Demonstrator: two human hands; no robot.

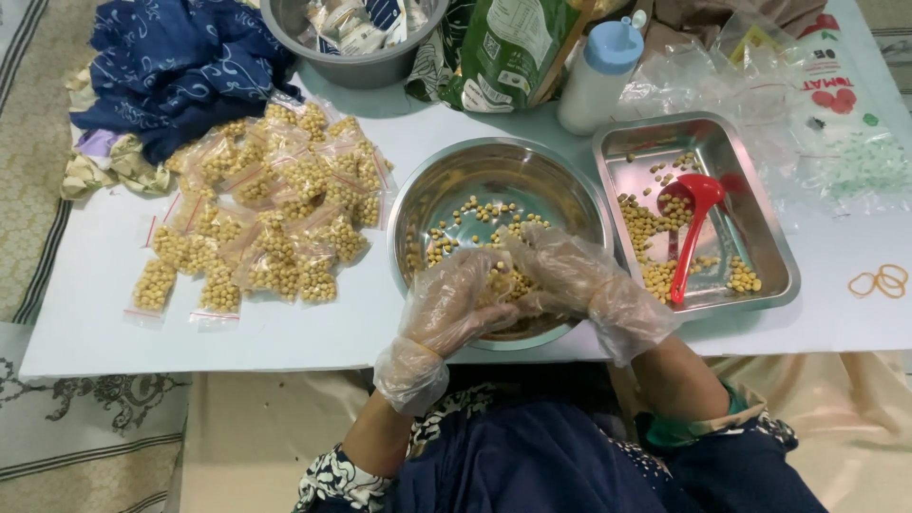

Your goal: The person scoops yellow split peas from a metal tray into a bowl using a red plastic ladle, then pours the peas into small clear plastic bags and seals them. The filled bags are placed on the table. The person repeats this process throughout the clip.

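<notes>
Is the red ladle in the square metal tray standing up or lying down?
Lying down. The red ladle rests flat in the tray, its bowl toward the far side and its handle toward the person, among scattered yellow beans.

A low table [237, 337] with a pale blue-white top is seen from above, spanning most of the view, its near edge running across the lower part of the frame. The floor around it is covered by a cream mat [33, 142] with grey stripes and a scrolled ornament at the left, and by a plain beige covering [826, 418] below the table at the right; whether these are separate pieces cannot be determined. Even, soft lighting is observed, with only faint shadows cast on the tabletop, and no walls or windows are within view.
</notes>
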